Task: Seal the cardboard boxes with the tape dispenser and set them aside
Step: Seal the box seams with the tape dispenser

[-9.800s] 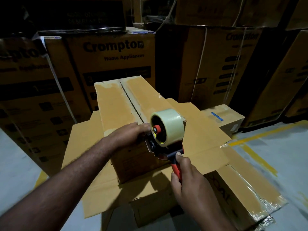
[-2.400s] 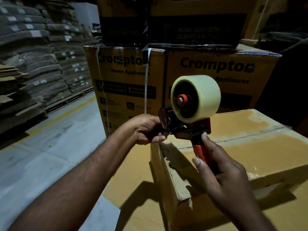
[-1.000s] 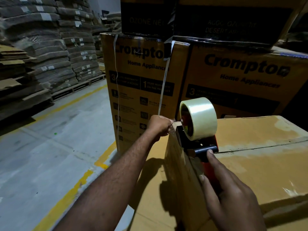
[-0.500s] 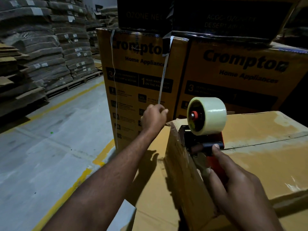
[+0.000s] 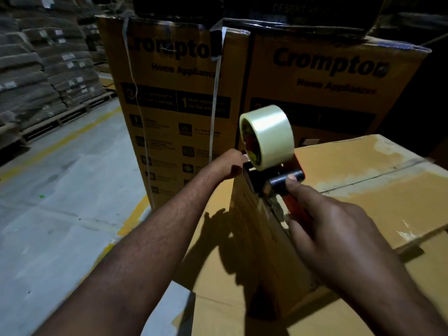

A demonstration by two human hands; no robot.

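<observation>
Dispenser seated on the box's top corner

My right hand (image 5: 339, 229) wraps the tape dispenser (image 5: 274, 170) by its red handle, at the edge of the cardboard box (image 5: 363, 190). My left hand (image 5: 228, 166) is beside it, fingers hidden. The box looks stiff and light; I'd lift it by the bottom edges.

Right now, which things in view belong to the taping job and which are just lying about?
Job: tape dispenser, gripped by right hand; cardboard box under it; left hand at its corner.
Lying about: Crompton cartons; bundles stacked on pallets; flat cardboard underneath.
</observation>
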